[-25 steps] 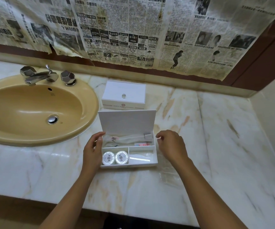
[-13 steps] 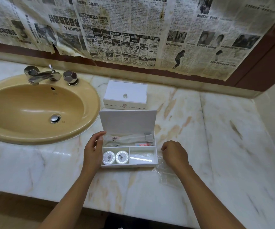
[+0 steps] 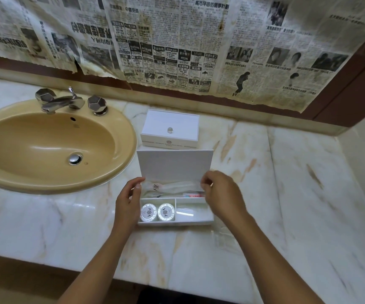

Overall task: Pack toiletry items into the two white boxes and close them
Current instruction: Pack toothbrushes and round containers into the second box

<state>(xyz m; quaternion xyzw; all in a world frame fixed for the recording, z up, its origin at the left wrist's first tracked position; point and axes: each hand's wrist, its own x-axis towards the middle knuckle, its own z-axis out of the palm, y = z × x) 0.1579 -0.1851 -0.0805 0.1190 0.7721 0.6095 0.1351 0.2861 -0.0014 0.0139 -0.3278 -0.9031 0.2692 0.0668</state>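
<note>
Two white boxes stand on the counter: one open [image 3: 175, 222] and one closed [image 3: 170, 128]. The open box holds two round wrapped soaps, one [image 3: 148, 212] beside the other [image 3: 166, 211]. Two hands, left [image 3: 127, 204] and right [image 3: 222, 194]. One sink [image 3: 45, 176], one tap [image 3: 62, 103].

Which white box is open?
The near box, between the hands, with its lid standing up. The far box, with a small knob on top, is closed.

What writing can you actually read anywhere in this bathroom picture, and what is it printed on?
"RM299" and "会计服": an advert on the newspaper covering the wall.
"高市早苗的圖夢計劃": headline along the top of the newspaper.
Closed white box: a line of print on its front, too small to read.
Round soaps: emblem only, no legible words.
</note>
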